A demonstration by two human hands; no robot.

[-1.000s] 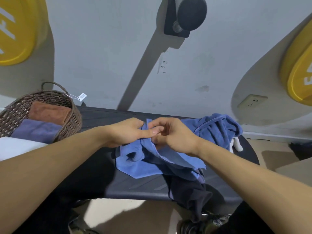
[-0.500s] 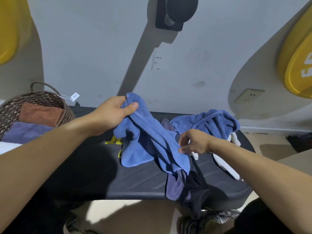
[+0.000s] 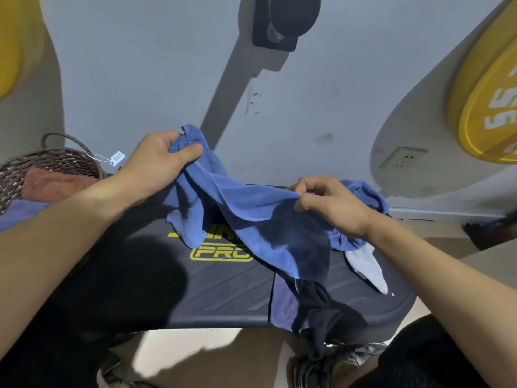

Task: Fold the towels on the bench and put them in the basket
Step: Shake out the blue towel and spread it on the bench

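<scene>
A blue towel (image 3: pixel 251 211) is hanging stretched between the person's two hands above the dark bench (image 3: pixel 223 292), its lower folds drooping down over the yellow "PRO" lettering (image 3: pixel 221 252) printed on the pad. The left hand (image 3: pixel 159 166) is gripping one bunched corner, thumb pressing on top of the cloth and fingers curling behind it, raised higher than the other side. The right hand (image 3: pixel 333 205) is pinching the towel's upper edge between thumb and curled fingers, lower and nearer the bench. Behind the right hand another blue towel (image 3: pixel 361 191) is lying crumpled on the bench, with a white cloth (image 3: pixel 366 267) poking out just beside it. A dark navy cloth (image 3: pixel 310 309) is hanging over the bench's near edge below the held towel. Over to the left, a woven wicker basket (image 3: pixel 50 163) is sitting with a paper tag (image 3: pixel 117 157) dangling from its handle, and inside it a rust-orange folded towel (image 3: pixel 53 183) is lying against a lavender one (image 3: pixel 19 214). A grey wall (image 3: pixel 140 79) is rising behind everything, with a socket (image 3: pixel 402 159) and a yellow weight plate (image 3: pixel 489 107) to the right.
</scene>
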